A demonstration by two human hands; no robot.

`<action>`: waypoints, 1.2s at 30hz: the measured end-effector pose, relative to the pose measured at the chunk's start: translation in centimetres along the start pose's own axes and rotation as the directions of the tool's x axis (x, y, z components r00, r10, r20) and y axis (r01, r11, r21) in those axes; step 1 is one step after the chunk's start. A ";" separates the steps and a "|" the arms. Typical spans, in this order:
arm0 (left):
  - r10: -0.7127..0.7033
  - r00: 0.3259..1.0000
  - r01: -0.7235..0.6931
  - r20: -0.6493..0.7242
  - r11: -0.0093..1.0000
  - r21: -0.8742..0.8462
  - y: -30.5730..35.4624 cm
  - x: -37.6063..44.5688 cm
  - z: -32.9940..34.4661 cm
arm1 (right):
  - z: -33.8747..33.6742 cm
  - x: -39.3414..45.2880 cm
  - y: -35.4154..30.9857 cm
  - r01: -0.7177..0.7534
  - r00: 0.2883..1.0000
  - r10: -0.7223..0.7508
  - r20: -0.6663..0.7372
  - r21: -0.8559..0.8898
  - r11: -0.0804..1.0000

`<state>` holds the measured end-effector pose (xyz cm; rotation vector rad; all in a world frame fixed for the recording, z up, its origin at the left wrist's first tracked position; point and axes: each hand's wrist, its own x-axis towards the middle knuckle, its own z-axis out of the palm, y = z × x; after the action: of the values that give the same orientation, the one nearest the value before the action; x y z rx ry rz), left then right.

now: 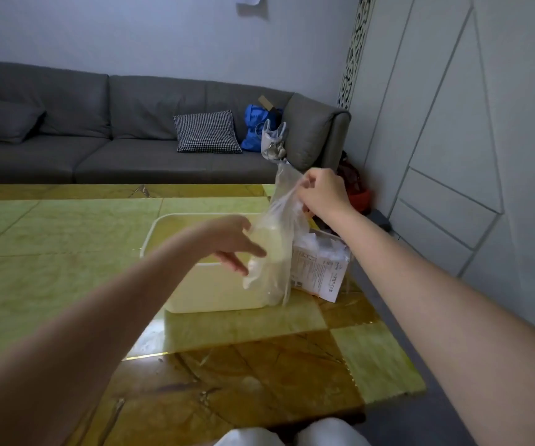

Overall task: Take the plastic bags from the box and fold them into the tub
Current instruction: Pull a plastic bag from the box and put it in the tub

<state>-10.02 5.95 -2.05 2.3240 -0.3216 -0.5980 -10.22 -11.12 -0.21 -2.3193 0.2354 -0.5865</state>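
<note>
Right hand [322, 191] raised, pinching the top of a clear plastic bag [274, 249] that hangs down over the right end of the white tub [195, 291]. Left hand [237, 244] with straight fingers against the bag's side (relaxed, not gripping). Box [319, 268] of bags just beside the tub, on the green table [66, 252].

Glossy stone table [243, 342], white tub [214, 291], box [321, 272]

A clear plastic bag [272, 252] veils the tub's [214, 291] right corner and part of the box [321, 268], whose small print stays illegible. The right hand's [322, 191] fingertips vanish behind bunched film; both elbows fall outside the picture.
</note>
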 end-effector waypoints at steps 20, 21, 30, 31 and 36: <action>-0.075 0.845 -0.119 -0.529 0.939 -0.323 -5.4 1.3 -8.7 | 2.1 -0.9 0.1 -0.241 0.955 0.072 0.288 0.609 0.756; -0.063 0.805 -0.099 -0.589 0.966 -0.239 -5.7 1.8 -9.1 | 3.0 -0.8 0.3 -0.201 0.958 0.058 0.280 0.515 0.833; -0.052 0.991 -0.020 0.123 0.851 0.524 -5.6 6.4 -5.3 | 9.6 1.0 0.1 0.053 0.891 0.054 0.451 -0.220 0.974; -0.144 0.977 0.028 0.160 0.822 0.568 -6.1 6.9 -4.9 | 9.9 1.0 0.0 0.094 0.869 0.064 0.490 -0.290 0.952; -0.242 0.935 0.070 0.260 0.843 0.534 -6.9 8.7 -4.0 | 11.0 1.3 -0.5 0.353 0.809 0.031 0.587 -0.527 0.773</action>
<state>-0.08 9.85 -7.05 2.7887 -0.4926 -1.0897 -3.85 -4.53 -6.38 -3.0613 -0.0990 0.1839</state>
